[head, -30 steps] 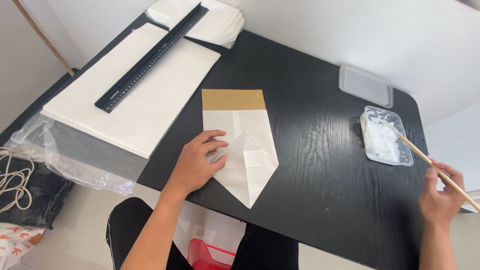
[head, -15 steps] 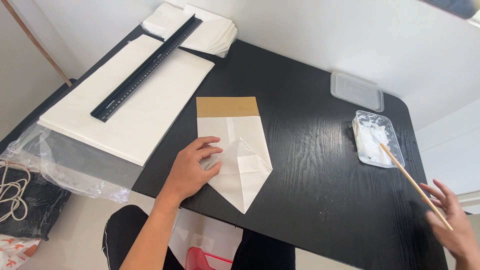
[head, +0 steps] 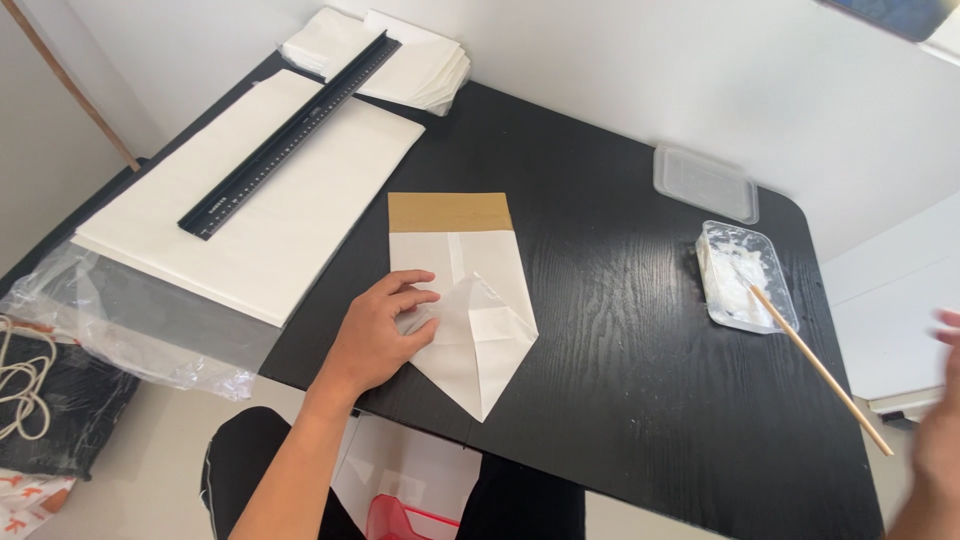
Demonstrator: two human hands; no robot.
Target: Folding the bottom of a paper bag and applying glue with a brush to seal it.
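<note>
So the left hand is lying flat and spread, palm down, fingers pressing on a folded white paper bag sitting mid-frame on the black wood-grain surface. It's holding the paper down, not gripping it. The bag has a tan kraft band across its top and is folding into a point at the bottom, with creased flaps overlapping. The right hand is blurring at the right edge, so can't tell its grip. A thin wooden stick is leaning out of a clear plastic tub of white paste, its clear lid lying just above. Upper left, a long black ruler is resting on big white sheets.
</note>
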